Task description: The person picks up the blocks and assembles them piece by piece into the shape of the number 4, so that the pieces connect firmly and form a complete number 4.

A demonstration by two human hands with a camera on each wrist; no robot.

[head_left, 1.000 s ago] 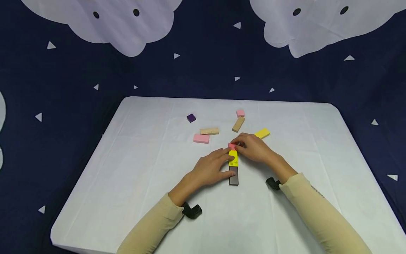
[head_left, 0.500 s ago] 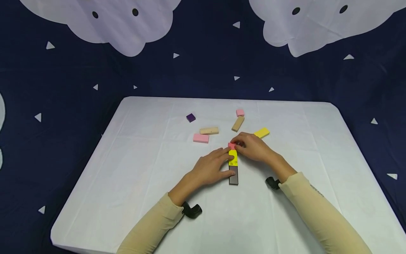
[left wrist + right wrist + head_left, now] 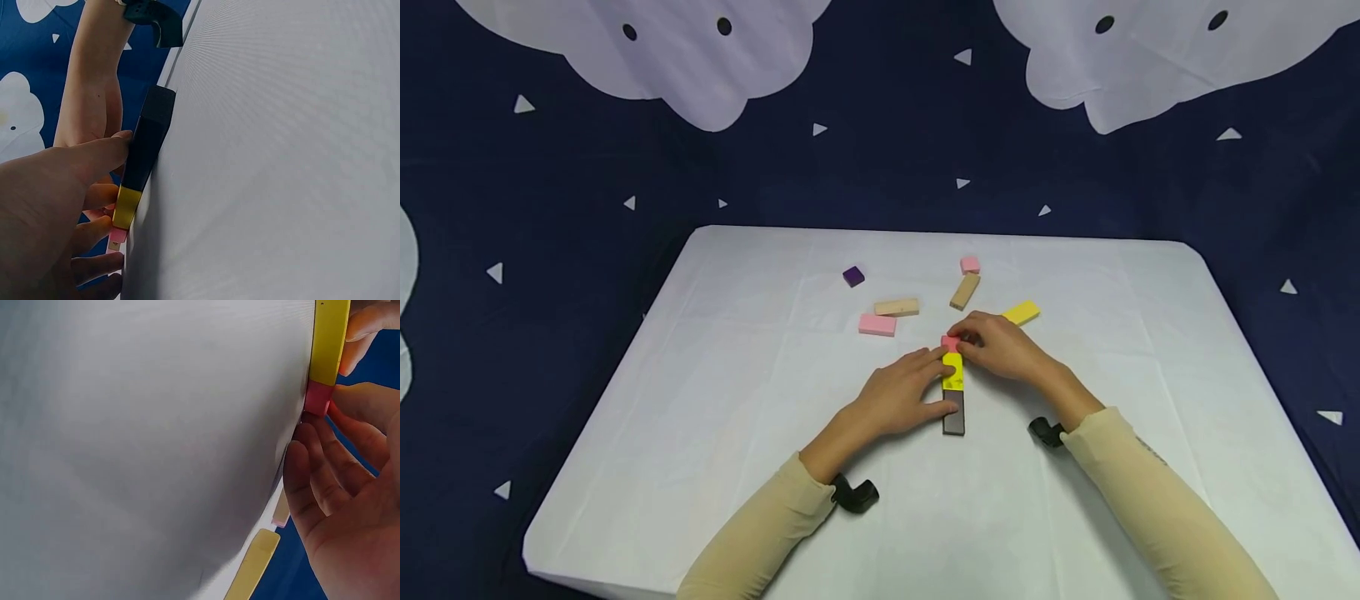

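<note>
Left hand: I see the left hand [image 3: 898,396] with its fingers spread over the row, thumb on the dark grey rectangular block [image 3: 953,423] and index finger on the bright yellow rectangular block [image 3: 953,381].
Right hand: I have the right hand [image 3: 1003,346] at the far end of the row, thumb and fingers pinching the small reddish-pink block [image 3: 319,398].
Row of three: From near to far on the head view I read dark grey, yellow, reddish-pink, end to end in a straight line, lying on the white-covered table [image 3: 737,350]; yellow touches its neighbour on each side.
Beside the right hand: I find a second yellow rectangular block [image 3: 1021,313] lying at a slant just past the knuckles, partly hidden by them.
Beyond the right hand: A slanted bare-wood rectangular block [image 3: 965,292] points at a small pale pink block [image 3: 970,265]; I cannot tell whether they touch.
Left of the row's far end: A pink rectangular block [image 3: 877,325] lies just in front of another bare-wood block [image 3: 896,307], and a dark purple cube-like block [image 3: 853,277] sits apart, farther back.
Sleeves: I see a beige left sleeve [image 3: 767,533] and a beige right sleeve [image 3: 1172,500].
Backdrop: Behind the table I get navy cloth [image 3: 880,175] printed with white clouds and triangles.
</note>
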